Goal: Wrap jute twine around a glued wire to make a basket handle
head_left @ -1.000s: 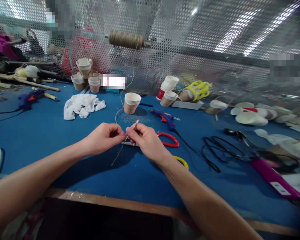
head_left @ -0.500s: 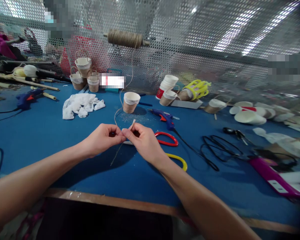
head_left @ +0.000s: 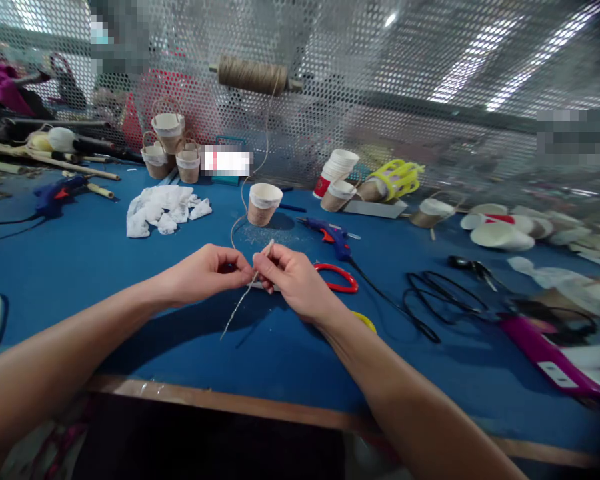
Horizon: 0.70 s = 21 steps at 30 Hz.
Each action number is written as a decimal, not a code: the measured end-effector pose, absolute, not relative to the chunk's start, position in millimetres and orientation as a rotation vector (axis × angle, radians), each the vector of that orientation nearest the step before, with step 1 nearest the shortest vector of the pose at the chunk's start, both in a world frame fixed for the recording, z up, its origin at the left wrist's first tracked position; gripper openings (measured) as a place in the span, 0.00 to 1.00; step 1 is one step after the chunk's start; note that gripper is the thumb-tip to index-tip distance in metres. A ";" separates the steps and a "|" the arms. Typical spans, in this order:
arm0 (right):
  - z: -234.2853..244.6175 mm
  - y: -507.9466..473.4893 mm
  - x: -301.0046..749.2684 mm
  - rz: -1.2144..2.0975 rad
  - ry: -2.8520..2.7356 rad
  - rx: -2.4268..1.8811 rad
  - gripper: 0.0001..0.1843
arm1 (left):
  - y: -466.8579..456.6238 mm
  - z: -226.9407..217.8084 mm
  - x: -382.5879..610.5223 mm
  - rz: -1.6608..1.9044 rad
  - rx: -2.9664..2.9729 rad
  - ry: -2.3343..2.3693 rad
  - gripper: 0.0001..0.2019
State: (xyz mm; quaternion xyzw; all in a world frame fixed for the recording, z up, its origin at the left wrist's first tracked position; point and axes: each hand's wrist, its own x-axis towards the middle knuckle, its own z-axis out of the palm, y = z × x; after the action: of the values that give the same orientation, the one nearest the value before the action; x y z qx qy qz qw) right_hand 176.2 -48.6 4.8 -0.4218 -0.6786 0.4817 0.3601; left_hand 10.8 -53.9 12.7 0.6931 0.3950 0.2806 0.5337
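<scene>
Both hands meet over the middle of the blue table (head_left: 105, 280). My left hand (head_left: 207, 273) and my right hand (head_left: 293, 280) each pinch a thin stick wound with jute twine (head_left: 237, 307); the stick slants from upper right down to lower left. Twine runs up from the hands to a spool (head_left: 253, 75) on a rod at the mesh wall. A twine-wrapped paper cup (head_left: 263, 204) stands just beyond the hands.
Red-handled scissors (head_left: 337, 279) and a blue glue gun (head_left: 330, 237) with a black cord lie right of my hands. White cloth (head_left: 163, 210) lies at left, small cup baskets (head_left: 170, 150) behind it. Stacked cups (head_left: 337, 175), black scissors (head_left: 473, 268) and a magenta case (head_left: 550, 353) are at right.
The hands have stayed together, with the fingers shifting slightly on the stick. The stick's lower end has tilted a little.
</scene>
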 end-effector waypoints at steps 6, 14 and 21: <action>3.6 -47.2 176.0 1.198 -1.761 -1.119 0.17 | -56.7 10.5 11.8 0.771 2.061 1.070 0.05; 4.3 -49.3 174.1 0.962 -1.864 -1.200 0.18 | -57.7 9.8 16.0 0.708 1.745 1.068 0.09; 6.9 -52.2 173.2 1.245 -1.740 -1.048 0.18 | -58.8 10.8 15.3 0.707 1.481 0.999 0.11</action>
State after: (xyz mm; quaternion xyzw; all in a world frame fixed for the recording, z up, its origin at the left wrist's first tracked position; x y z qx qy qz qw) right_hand 173.2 -52.2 6.9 -0.4087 -0.6783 0.4853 0.3706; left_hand 15.3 -58.8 10.8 0.6319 0.4260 0.3018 0.5729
